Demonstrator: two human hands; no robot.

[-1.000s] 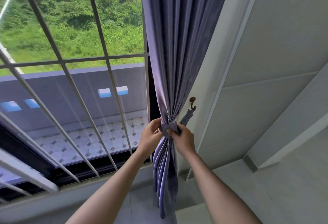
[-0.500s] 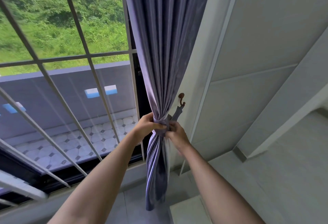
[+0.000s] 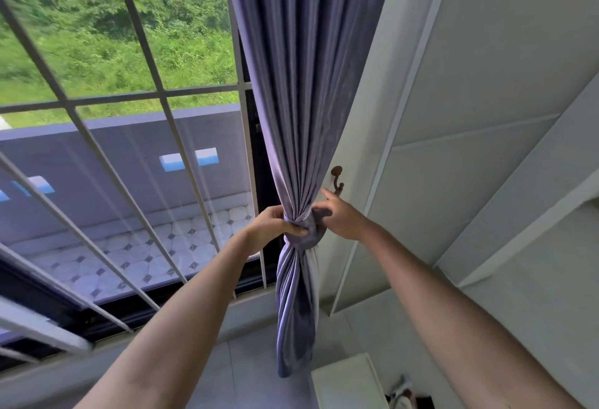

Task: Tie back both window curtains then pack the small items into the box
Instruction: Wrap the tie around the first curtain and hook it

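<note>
Fingers of my left hand (image 3: 275,226) are curled tight around the gathered waist of the purple curtain (image 3: 299,91), clamped on the fabric band (image 3: 306,230) that cinches it; the fingertips wrap round the front and the thumb is hidden behind the folds. My right hand (image 3: 343,217) sits just beside the band on its wall side with its fingers (image 3: 329,195) spread apart, the index pointing up and left along the curtain's edge; the palm touches the band's right side, but I cannot tell whether anything is pinched beneath it, since the hand covers that spot. Just above the right hand a brown wall hook (image 3: 337,178) stands out from the white window frame (image 3: 366,136); its lower prong is partly hidden behind my fingers, and I cannot make out whether a loop from the band reaches it. The curtain hangs bunched below the band, its hem ending near a white surface (image 3: 343,382) cut off at the bottom edge. Small dark and red shapes in the lower right corner are too cropped to identify. Window bars (image 3: 152,78) cross the glass to the left.
</note>
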